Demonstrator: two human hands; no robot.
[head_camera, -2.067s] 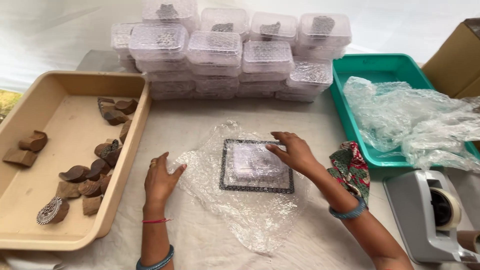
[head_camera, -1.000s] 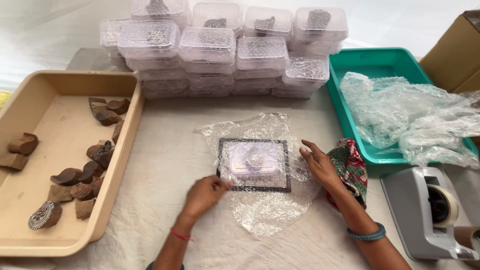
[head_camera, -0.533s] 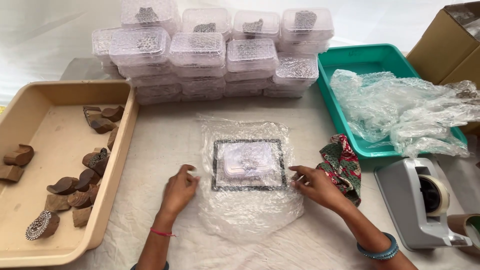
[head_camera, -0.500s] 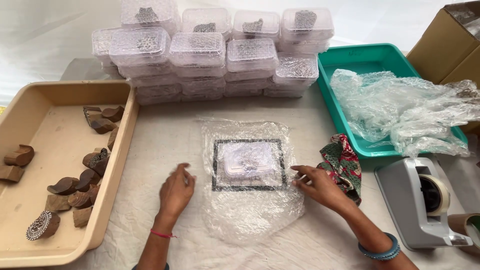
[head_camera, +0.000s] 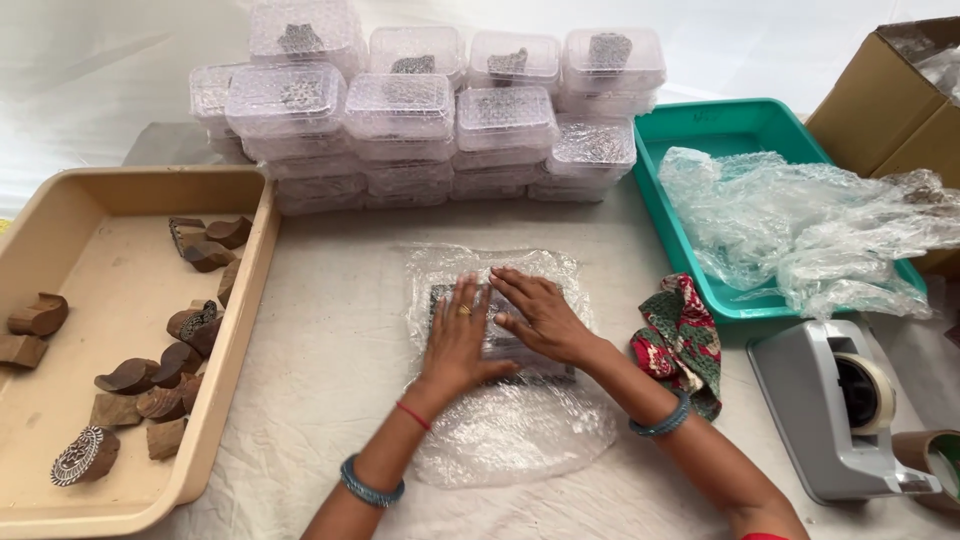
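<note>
**Flat block pressed under bubble wrap, wrapping not yet closed**

The left hand (head_camera: 458, 340) and right hand (head_camera: 540, 318) are laid flat, fingers spread, on a dark-edged flat block (head_camera: 500, 335) under the bubble wrap sheet (head_camera: 505, 420) at table centre. One fold seems made; the near flap is left loose, untaped. One tape dispenser (head_camera: 840, 410) is seen at 4 o'clock, one beige tray (head_camera: 60, 200) at 9 o'clock, roughly fifteen clear boxes (head_camera: 400, 105) at 12.

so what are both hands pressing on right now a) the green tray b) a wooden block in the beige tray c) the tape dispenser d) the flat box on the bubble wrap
d: the left hand and right hand lie flat on the flat box in the middle of the bubble wrap sheet, away from both trays and the tape dispenser.
</note>
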